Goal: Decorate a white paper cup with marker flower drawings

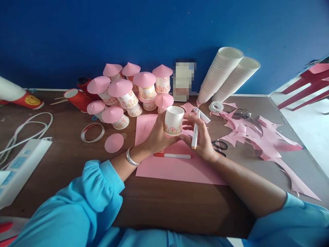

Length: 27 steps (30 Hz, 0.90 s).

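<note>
My left hand (155, 135) is wrapped round a small white paper cup (174, 120) with red and orange drawings near its lower edge, held above a pink paper sheet (177, 164). My right hand (203, 137) grips a white marker (195, 132) between its fingers, tip down, and its fingertips touch the cup's right side. A second marker with a red cap (172, 155) lies on the pink sheet just below both hands. A pink paper circle (114, 142) lies to the left of the sheet.
Several decorated cups with pink cone tops (128, 91) stand behind. Two stacks of white cups (226, 73) lean on the blue wall. Pink paper scraps (257, 137), scissors (220, 146), tape rolls (92, 132), red cups (77, 98) and a power strip (20, 168) lie around.
</note>
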{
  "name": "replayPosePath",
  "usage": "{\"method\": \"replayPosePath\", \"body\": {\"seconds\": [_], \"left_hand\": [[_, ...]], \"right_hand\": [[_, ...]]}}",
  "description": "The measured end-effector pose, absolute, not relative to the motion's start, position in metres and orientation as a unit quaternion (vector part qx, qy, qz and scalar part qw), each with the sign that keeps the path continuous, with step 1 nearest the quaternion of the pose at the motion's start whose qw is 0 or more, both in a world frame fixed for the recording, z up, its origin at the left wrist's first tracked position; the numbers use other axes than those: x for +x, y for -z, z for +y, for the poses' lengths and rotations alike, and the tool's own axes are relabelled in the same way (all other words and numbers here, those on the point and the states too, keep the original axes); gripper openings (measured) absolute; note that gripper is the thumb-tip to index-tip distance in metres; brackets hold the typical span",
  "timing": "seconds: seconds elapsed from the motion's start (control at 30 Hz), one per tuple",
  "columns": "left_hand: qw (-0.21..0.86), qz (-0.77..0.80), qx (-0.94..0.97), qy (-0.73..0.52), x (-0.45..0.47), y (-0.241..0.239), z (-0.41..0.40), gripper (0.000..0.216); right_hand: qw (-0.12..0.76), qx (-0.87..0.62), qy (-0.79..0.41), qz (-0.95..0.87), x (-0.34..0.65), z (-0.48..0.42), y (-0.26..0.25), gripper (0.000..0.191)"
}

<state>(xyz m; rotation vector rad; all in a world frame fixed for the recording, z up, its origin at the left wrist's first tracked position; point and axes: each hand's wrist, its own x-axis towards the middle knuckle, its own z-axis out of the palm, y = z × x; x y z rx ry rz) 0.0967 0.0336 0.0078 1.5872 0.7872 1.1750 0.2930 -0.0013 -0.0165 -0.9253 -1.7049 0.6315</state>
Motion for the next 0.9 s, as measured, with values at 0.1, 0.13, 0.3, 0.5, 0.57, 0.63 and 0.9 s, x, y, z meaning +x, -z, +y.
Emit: {"method": "replayPosePath", "body": {"seconds": [0.1,0.13,0.3,0.5,0.57,0.63,0.9], "left_hand": [[0.486,0.312,0.667,-0.47,0.096,-0.006,0.033,0.084],[0.495,0.298,0.675,-0.459,0.095,-0.005,0.033,0.087],[0.55,0.261,0.689,-0.394,0.088,0.0,0.038,0.086],[0.561,0.222,0.718,-0.346,0.081,0.01,0.046,0.099],[0.6,0.205,0.692,-0.346,0.081,0.01,0.047,0.089],[0.638,0.197,0.658,-0.348,0.081,0.009,0.049,0.076],[0.699,0.207,0.571,-0.377,0.081,0.008,0.051,0.051]], "right_hand": [[0.519,-0.398,-0.255,-0.712,0.294,0.0,0.019,0.067],[0.519,-0.402,-0.251,-0.711,0.294,0.0,0.02,0.066],[0.508,-0.41,-0.24,-0.719,0.293,0.002,0.016,0.062],[0.501,-0.4,-0.271,-0.718,0.293,0.0,0.007,0.061],[0.514,-0.396,-0.293,-0.702,0.293,0.001,0.009,0.06],[0.525,-0.398,-0.31,-0.685,0.294,0.002,0.013,0.06],[0.531,-0.397,-0.295,-0.688,0.297,0.004,0.02,0.059]]}}
